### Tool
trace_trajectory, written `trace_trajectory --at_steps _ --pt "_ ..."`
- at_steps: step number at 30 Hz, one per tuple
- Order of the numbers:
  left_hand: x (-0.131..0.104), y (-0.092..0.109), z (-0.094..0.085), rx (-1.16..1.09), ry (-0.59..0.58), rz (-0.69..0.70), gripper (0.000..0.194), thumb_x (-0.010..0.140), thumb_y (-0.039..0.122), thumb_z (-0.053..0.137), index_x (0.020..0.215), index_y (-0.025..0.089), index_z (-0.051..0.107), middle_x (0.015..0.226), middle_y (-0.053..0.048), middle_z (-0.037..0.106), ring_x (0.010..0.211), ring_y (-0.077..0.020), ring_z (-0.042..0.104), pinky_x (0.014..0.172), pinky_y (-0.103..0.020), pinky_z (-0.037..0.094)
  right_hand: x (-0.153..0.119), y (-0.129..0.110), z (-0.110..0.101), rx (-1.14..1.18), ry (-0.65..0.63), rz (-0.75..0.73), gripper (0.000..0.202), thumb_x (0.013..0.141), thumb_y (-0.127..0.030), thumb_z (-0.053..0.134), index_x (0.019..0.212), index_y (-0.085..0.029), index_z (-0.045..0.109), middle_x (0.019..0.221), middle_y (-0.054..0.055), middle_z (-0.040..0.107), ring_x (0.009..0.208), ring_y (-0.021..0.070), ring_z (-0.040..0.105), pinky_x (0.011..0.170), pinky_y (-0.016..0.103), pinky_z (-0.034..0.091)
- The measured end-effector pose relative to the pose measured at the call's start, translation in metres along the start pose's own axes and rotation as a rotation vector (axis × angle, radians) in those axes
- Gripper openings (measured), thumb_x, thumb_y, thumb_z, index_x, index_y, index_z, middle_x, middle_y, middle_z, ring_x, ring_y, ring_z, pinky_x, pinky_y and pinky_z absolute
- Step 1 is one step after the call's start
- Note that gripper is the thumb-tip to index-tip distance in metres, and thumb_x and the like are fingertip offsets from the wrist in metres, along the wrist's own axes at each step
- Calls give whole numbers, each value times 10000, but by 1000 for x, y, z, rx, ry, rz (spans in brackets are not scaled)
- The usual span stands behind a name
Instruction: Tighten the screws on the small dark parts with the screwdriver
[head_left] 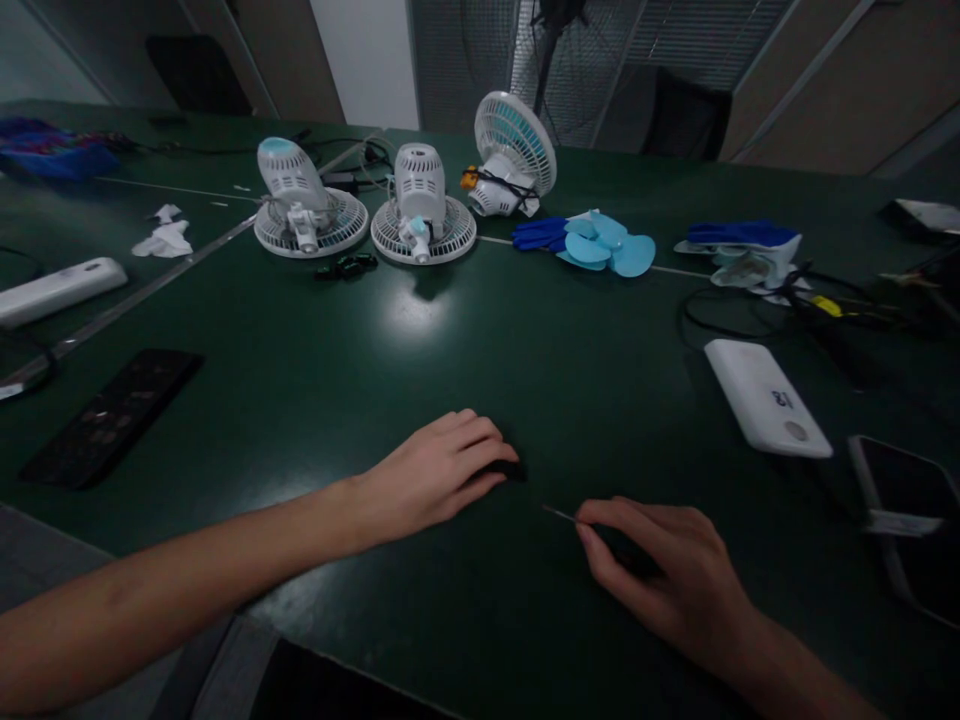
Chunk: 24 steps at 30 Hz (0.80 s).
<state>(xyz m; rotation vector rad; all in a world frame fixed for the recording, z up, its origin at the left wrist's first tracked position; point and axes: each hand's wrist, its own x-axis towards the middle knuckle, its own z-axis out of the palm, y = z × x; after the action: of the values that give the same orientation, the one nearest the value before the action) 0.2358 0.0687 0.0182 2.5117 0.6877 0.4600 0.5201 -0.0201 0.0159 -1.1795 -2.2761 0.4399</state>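
My left hand (450,465) rests low over the dark green table, fingers closed on a small black piece (512,468); most of it is hidden under the fingers, so I cannot tell its kind. To the right, my right hand (664,570) pinches a screwdriver (564,515). Its thin metal shaft points left toward my left hand, with a gap between tip and black piece. The screwdriver's handle is mostly covered by my palm.
Two white fans (300,215) (424,220) lie face down at the back, with a third fan (514,150) tilted beside them. Blue fan blades (609,245) lie near blue gloves (540,234). A white power bank (766,397) and a phone (911,490) are at right, a black tray (112,415) at left.
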Motion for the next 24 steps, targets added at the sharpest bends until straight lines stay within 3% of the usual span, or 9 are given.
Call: trace_trajectory --at_steps 4,10,13,19,24 --pt "-24 -38 -33 168 68 -154 296 1067 290 451 1313 204 593 1233 -99 607 1112 -228 553 1005 -391 432 -2 1 -4 36 -9 21 133 1004 -228 569 1112 -229 646 811 -28 730 605 103 681 549 220 484" --pt "-74 -136 -108 386 346 -607 364 995 422 524 1245 190 652 1171 -107 598 1061 -255 556 927 -358 455 -1 -1 -5 57 -16 9 137 1005 -225 558 1081 -213 672 784 -36 723 598 92 672 558 209 496" --pt "-91 -167 -130 419 432 -775 423 969 443 532 1279 181 650 1136 -102 580 966 -227 557 868 -328 451 -2 0 -5 47 -20 12 137 1006 -236 564 1098 -219 665 790 -38 721 601 93 672 560 214 495" --pt "-97 -173 -135 471 435 -800 453 984 465 495 1297 178 651 1109 -98 587 949 -223 548 874 -319 430 -3 0 -6 50 -24 0 135 1019 -250 547 1099 -226 652 777 -41 715 582 95 669 544 219 493" --pt "-102 -163 -136 541 488 -828 504 1081 399 256 1271 104 618 1060 -103 626 992 -229 564 919 -326 415 -5 0 -6 43 -32 -2 134 1025 -252 543 1117 -231 639 812 -35 727 609 100 683 559 220 501"
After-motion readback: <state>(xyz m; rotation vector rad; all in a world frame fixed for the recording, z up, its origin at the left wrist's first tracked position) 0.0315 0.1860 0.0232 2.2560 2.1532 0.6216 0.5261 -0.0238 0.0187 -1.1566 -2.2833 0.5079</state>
